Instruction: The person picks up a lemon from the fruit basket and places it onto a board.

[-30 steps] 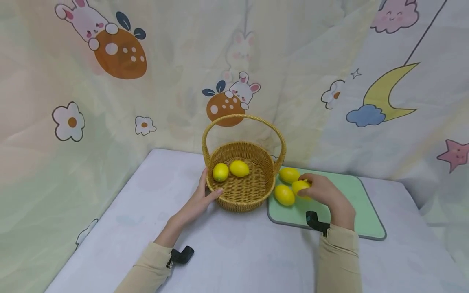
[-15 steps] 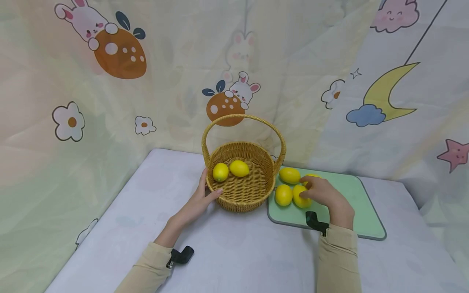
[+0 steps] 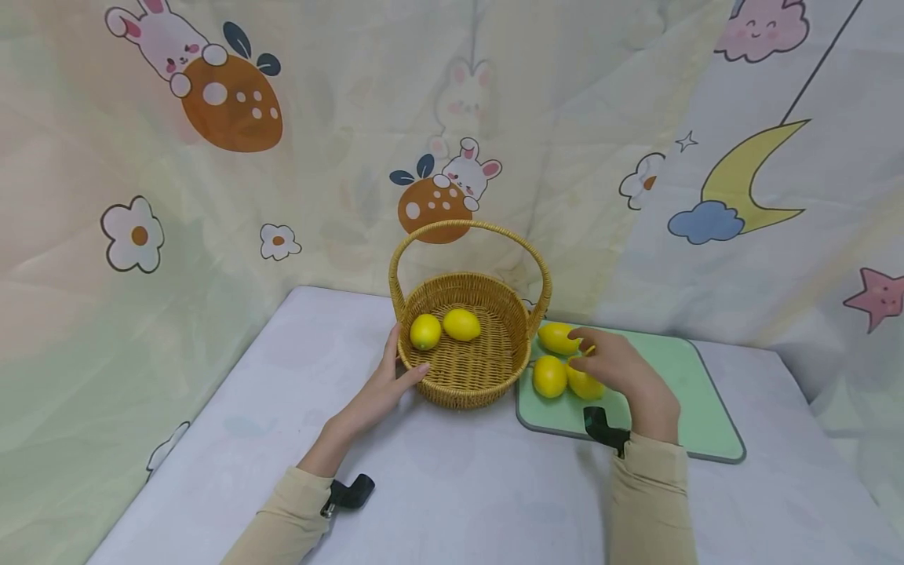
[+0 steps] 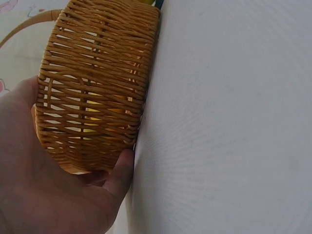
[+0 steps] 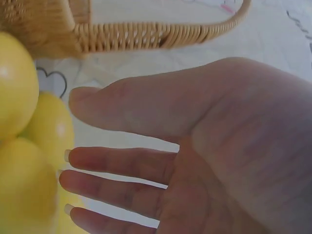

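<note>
Head view: left grip [image 3: 385,384] grasps basket [image 3: 466,399]; right of it, empty right grip [image 3: 625,370] hangs by lemons [image 3: 549,377], likely light, slick: pinch mid-body.

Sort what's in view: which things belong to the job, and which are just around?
Seemingly part of the job:
wicker basket, gripped by the left hand
two lemons inside it
green mat, bearing more lemons near the right hand

Seemingly just around:
patterned backdrop
white tabletop
black wrist cameras
</note>
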Demonstrator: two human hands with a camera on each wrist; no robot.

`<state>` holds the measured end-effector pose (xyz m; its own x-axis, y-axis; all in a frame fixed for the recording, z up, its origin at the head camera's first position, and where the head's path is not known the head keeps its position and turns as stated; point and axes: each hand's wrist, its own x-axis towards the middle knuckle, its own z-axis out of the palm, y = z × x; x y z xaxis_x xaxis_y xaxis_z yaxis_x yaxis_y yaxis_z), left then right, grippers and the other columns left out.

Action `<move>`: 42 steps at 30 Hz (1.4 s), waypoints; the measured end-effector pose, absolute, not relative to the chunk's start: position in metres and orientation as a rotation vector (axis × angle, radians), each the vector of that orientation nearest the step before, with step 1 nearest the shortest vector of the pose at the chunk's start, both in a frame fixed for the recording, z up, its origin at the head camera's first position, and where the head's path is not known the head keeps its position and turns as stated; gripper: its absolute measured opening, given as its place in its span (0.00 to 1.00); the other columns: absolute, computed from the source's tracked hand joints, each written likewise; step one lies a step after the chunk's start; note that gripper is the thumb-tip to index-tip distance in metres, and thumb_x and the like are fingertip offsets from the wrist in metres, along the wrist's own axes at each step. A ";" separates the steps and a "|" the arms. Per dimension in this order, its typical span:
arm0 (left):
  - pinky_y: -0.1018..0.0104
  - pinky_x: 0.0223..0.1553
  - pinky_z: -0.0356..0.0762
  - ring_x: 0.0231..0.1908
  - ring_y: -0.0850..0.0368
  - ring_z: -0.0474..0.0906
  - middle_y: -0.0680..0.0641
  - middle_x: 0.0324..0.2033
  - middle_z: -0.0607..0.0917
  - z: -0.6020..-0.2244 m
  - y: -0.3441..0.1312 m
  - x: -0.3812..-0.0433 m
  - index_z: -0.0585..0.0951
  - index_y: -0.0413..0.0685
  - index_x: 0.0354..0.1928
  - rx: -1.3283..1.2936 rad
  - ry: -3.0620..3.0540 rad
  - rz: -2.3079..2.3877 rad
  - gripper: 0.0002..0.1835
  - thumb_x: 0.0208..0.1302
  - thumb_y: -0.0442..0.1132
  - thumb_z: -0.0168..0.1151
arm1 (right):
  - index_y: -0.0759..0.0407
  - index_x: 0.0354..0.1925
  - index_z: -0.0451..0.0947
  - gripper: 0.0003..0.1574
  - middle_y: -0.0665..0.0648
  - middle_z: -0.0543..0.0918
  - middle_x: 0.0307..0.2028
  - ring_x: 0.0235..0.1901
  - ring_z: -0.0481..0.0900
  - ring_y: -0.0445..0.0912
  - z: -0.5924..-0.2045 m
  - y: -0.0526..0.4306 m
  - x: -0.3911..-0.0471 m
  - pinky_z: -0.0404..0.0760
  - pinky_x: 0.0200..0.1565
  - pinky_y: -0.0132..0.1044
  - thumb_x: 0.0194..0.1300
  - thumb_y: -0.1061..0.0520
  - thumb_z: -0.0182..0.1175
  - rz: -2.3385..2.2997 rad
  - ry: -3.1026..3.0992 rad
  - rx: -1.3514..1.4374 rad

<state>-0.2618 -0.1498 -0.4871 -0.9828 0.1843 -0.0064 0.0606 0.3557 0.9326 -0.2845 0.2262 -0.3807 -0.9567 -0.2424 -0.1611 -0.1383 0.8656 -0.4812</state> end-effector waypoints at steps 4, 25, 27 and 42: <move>0.39 0.76 0.38 0.79 0.53 0.32 0.57 0.79 0.33 -0.487 -0.150 -0.262 0.28 0.74 0.77 0.228 2.494 1.713 0.52 0.68 0.63 0.56 | 0.61 0.66 0.70 0.31 0.69 0.78 0.59 0.57 0.76 0.62 -0.377 0.214 -0.283 0.77 0.55 0.58 0.68 0.53 0.58 -0.722 2.838 -0.354; 0.39 0.76 0.38 0.79 0.55 0.30 0.60 0.78 0.32 -0.482 -0.151 -0.259 0.28 0.75 0.76 0.235 2.491 1.706 0.52 0.68 0.65 0.56 | 0.60 0.65 0.73 0.28 0.62 0.79 0.61 0.57 0.78 0.58 -0.386 0.159 -0.283 0.79 0.55 0.54 0.68 0.58 0.56 -0.724 2.892 -0.588; 0.39 0.76 0.38 0.79 0.55 0.30 0.60 0.78 0.32 -0.483 -0.152 -0.259 0.28 0.76 0.76 0.237 2.498 1.698 0.52 0.67 0.66 0.55 | 0.60 0.65 0.74 0.27 0.61 0.79 0.61 0.56 0.78 0.58 -0.385 0.158 -0.282 0.79 0.55 0.54 0.68 0.58 0.56 -0.721 2.906 -0.595; 0.40 0.77 0.38 0.79 0.56 0.31 0.59 0.79 0.33 -0.488 -0.151 -0.262 0.29 0.80 0.75 0.244 2.513 1.716 0.51 0.67 0.65 0.56 | 0.59 0.63 0.75 0.25 0.61 0.80 0.60 0.59 0.78 0.57 -0.385 0.135 -0.273 0.78 0.58 0.55 0.69 0.57 0.59 -0.597 2.998 -0.667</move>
<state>-0.2622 -0.1511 -0.4881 -0.9833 0.1812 0.0164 0.0812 0.3564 0.9308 -0.2727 0.1355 -0.3850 -0.9090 -0.4110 0.0691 -0.4061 0.8363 -0.3684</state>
